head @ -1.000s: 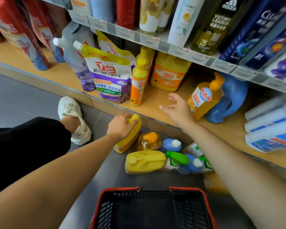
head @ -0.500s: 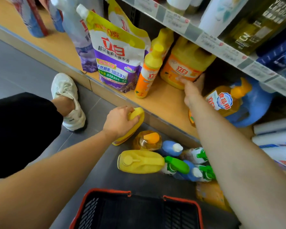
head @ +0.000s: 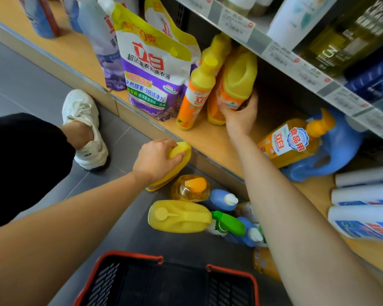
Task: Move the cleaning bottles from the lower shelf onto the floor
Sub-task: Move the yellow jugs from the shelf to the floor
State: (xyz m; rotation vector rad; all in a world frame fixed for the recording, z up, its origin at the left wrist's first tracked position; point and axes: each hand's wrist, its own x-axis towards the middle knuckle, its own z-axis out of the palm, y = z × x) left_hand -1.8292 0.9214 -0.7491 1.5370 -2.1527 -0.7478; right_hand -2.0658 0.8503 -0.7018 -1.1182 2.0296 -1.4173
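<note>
the right hand [head: 241, 115], which only touched the yellow jug [head: 238, 78] half a second ago, now curls round its base at upper centre and tips it on the wooden lower shelf [head: 219, 142]. the left hand [head: 155, 160] still grips a yellow bottle [head: 182, 156] on the grey floor [head: 31, 80], beside a cluster of bottles [head: 179, 216]. a red basket [head: 164, 281] sits at the bottom edge.

The lower shelf [head: 219, 138] is a matt, smooth wood-look board with a bright metal strip along its front edge. The floor [head: 31, 85] is matt grey tile. The yellow bottle [head: 185, 148] at centre and the handled jug [head: 239, 74] above it are opaque, semi-gloss plastic. The pump bottle [head: 290, 143] at right is translucent amber plastic. The refill pouch [head: 150, 69] is glossy printed film. The basket [head: 106, 281] at bottom is black plastic mesh.
</note>
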